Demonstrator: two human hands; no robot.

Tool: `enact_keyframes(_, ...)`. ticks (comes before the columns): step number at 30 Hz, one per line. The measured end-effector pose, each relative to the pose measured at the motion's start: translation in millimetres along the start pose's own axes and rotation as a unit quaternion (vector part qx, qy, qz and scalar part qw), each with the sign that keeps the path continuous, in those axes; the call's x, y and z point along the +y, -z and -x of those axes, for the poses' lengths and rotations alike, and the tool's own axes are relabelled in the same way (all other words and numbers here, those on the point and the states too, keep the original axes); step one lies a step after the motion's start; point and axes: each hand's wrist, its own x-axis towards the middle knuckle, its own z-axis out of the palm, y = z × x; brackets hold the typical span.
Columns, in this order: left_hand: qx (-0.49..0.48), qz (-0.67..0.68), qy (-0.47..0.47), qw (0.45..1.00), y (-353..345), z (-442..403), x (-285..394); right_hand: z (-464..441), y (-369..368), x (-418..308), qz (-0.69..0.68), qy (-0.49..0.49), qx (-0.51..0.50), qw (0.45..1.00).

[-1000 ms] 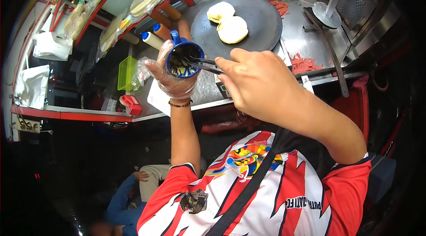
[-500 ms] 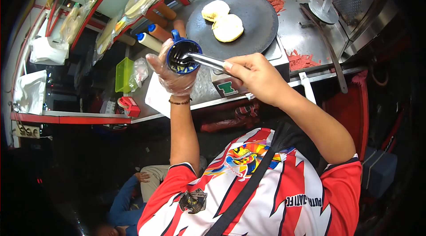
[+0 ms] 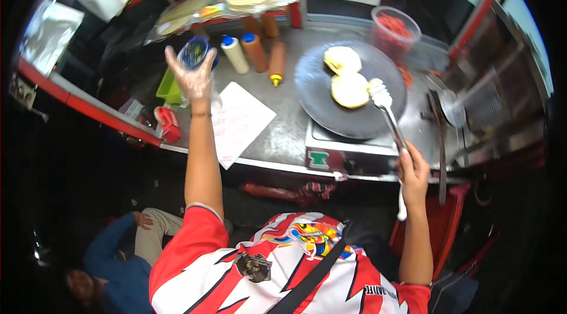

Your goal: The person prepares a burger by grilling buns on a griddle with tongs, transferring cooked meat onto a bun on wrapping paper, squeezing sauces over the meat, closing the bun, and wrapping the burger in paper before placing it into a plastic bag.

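Observation:
My right hand point(image 3: 413, 166) grips metal tongs point(image 3: 394, 122). Their pronged tips touch or hover beside the lower of two pale bun halves point(image 3: 351, 90), with a small yellowish bit at the tips. The other half point(image 3: 342, 59) lies just behind it on the round dark griddle point(image 3: 313, 101). Over at the left, my gloved left hand point(image 3: 196, 79) reaches out with a blue mug point(image 3: 195, 53) between its thumb and fingers; the thumb sticks out wide. The mug's contents look dark and blurred.
Squeeze bottles point(image 3: 255, 52) stand between mug and griddle. A paper sheet point(image 3: 241, 122) lies on the counter. A tub of red shreds point(image 3: 395, 30) is behind the griddle, a long-handled tool point(image 3: 442, 149) to its right. A white handle point(image 3: 402, 203) juts below my right hand. A seated person point(image 3: 121, 249) is lower left.
The tongs have come out of the mug and over to the bun's right side. My left hand has carried the mug away to the left. The camera view has shifted.

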Motion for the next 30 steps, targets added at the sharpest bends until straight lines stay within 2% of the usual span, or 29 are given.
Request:
enact_keyframes(1, 0.005, -0.047, -0.014, 0.999, -4, -28, 5, 1, 3, 0, -0.013, -0.007, 0.019, 1.000)
enact_keyframes(3, -0.030, -0.081, 0.076, 0.993, -17, -83, 23, 1, 10, 1, 0.000, 0.017, 0.037, 0.999)
enact_keyframes(4, -0.040, -0.088, 0.058, 0.994, -30, -107, 21, 1, 15, 2, 0.007, 0.022, 0.039, 0.999)
enact_keyframes(7, -0.065, -0.064, 0.008, 0.996, -93, -201, -46, 4, 26, -4, 0.004, -0.005, 0.080, 0.997)
enact_keyframes(8, -0.083, -0.100, 0.009, 0.991, -119, -226, -66, 7, 27, -1, -0.008, 0.007, 0.093, 0.996)
enact_keyframes(9, -0.108, -0.173, 0.023, 0.979, -136, -251, -75, 12, 33, -5, 0.008, -0.023, 0.100, 0.995)
enact_keyframes(11, -0.163, -0.281, 0.054, 0.944, -161, -286, -107, 6, 36, 1, 0.198, 0.050, 0.130, 0.970)
enact_keyframes(12, -0.189, -0.294, 0.070, 0.934, -172, -301, -124, 1, 34, -3, 0.274, 0.077, 0.138, 0.949)
enact_keyframes(14, -0.238, -0.283, 0.121, 0.921, -220, -327, -194, -8, 28, -11, 0.350, 0.105, 0.150, 0.919)
enact_keyframes(17, -0.300, -0.307, 0.154, 0.890, -256, -330, -199, -23, 16, -12, 0.421, 0.154, 0.155, 0.880)
enact_keyframes(19, -0.313, -0.337, 0.142, 0.876, -235, -321, -184, -35, 15, 26, 0.503, 0.134, 0.099, 0.848)
enact_keyframes(20, -0.304, -0.350, 0.131, 0.876, -226, -307, -161, -38, 14, 39, 0.493, 0.127, 0.096, 0.855)
enact_keyframes(23, -0.295, -0.282, 0.116, 0.905, -180, -306, -146, -41, 18, 39, 0.464, 0.124, 0.099, 0.871)
enact_keyframes(24, -0.223, -0.308, -0.002, 0.925, -155, -303, -130, -39, 19, 42, 0.460, 0.126, 0.101, 0.873)
enact_keyframes(26, -0.194, -0.160, -0.060, 0.966, -101, -281, -87, -43, 25, 46, 0.449, 0.135, 0.105, 0.877)
enact_keyframes(28, -0.186, 0.047, 0.003, 0.981, -46, -197, 11, -47, 30, 51, 0.456, 0.131, 0.089, 0.876)
enact_keyframes(30, -0.166, 0.132, 0.085, 0.974, -18, -140, 42, -51, 35, 65, 0.421, 0.139, 0.084, 0.892)
